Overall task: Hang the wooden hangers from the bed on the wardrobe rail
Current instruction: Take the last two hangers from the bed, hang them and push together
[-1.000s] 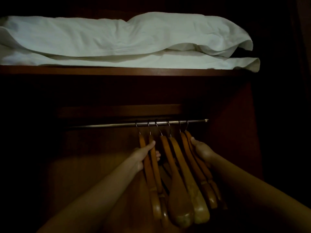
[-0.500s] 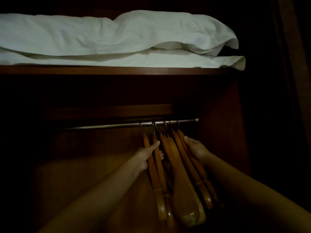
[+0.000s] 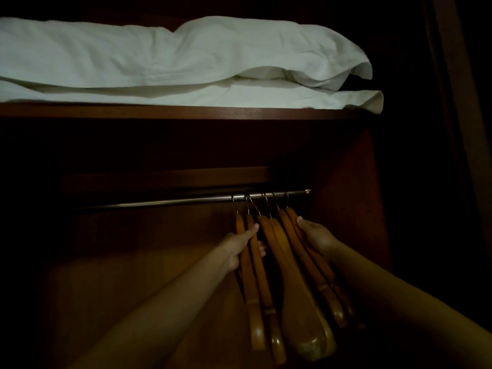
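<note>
Several wooden hangers (image 3: 285, 265) hang by metal hooks from the steel wardrobe rail (image 3: 170, 202), bunched near its right end. My left hand (image 3: 241, 246) grips the two leftmost hangers just below their hooks, thumb across the front. My right hand (image 3: 315, 234) presses against the rightmost hangers from the right side, fingers curled on the wood. The bed is out of view.
A dark wooden shelf (image 3: 186, 112) above the rail carries folded white pillows and bedding (image 3: 173, 62). The wardrobe's right side wall (image 3: 351, 195) stands close to the rail's end. The left part of the rail is bare.
The hangers have been pushed closer together along the rail between both hands. The view has shifted slightly to the right.
</note>
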{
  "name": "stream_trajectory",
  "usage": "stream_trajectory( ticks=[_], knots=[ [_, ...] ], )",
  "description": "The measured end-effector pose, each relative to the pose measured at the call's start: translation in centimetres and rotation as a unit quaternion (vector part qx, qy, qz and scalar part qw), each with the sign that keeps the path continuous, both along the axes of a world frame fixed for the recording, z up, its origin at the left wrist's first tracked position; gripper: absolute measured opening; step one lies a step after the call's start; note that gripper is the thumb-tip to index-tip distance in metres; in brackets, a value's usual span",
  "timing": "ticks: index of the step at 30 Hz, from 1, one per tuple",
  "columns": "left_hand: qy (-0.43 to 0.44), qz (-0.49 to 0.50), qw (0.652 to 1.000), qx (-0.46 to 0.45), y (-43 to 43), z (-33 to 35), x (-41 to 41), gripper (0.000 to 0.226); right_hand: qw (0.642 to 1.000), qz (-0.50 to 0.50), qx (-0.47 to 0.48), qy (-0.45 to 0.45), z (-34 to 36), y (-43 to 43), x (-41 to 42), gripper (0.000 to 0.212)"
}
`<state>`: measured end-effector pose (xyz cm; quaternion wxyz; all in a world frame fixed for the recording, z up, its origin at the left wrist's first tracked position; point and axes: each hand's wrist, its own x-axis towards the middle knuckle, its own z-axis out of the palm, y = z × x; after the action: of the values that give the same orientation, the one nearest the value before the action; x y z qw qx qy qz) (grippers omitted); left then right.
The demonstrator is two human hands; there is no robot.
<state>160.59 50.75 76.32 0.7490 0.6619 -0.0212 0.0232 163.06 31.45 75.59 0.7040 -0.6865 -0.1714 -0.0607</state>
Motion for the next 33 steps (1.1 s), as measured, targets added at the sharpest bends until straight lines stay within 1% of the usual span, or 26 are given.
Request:
stream_trajectory(
  ticks=[7,12,15,19,22,33],
  knots=[
    [-0.008,0.005,1.0,-0.008,-0.1,-0.3,-0.6,0.049,1.0,0.002,0.02,0.014,-0.1,0.6,0.1,0.042],
    [-0.013,0.02,0.999,-0.024,0.1,-0.3,-0.7,0.051,1.0,0.01,0.0,0.011,-0.4,0.5,-0.3,0.041],
    [-0.013,0.021,0.999,-0.049,-0.1,-0.1,-0.8,0.051,1.0,0.011,-0.013,0.01,-0.4,0.5,-0.5,0.041],
    [-0.007,0.025,0.998,-0.065,-0.2,0.1,-0.9,0.05,1.0,0.008,-0.004,0.016,-0.4,0.6,-0.8,0.042],
    [0.0,0.024,0.997,-0.074,-0.3,0.2,-1.2,0.054,1.0,0.0,-0.004,0.021,-0.5,0.5,-0.8,0.042],
    [0.005,0.018,0.999,-0.049,-0.3,-0.6,-1.0,0.054,0.999,0.002,-0.024,0.021,-1.0,0.0,-1.3,0.041]
  ],
)
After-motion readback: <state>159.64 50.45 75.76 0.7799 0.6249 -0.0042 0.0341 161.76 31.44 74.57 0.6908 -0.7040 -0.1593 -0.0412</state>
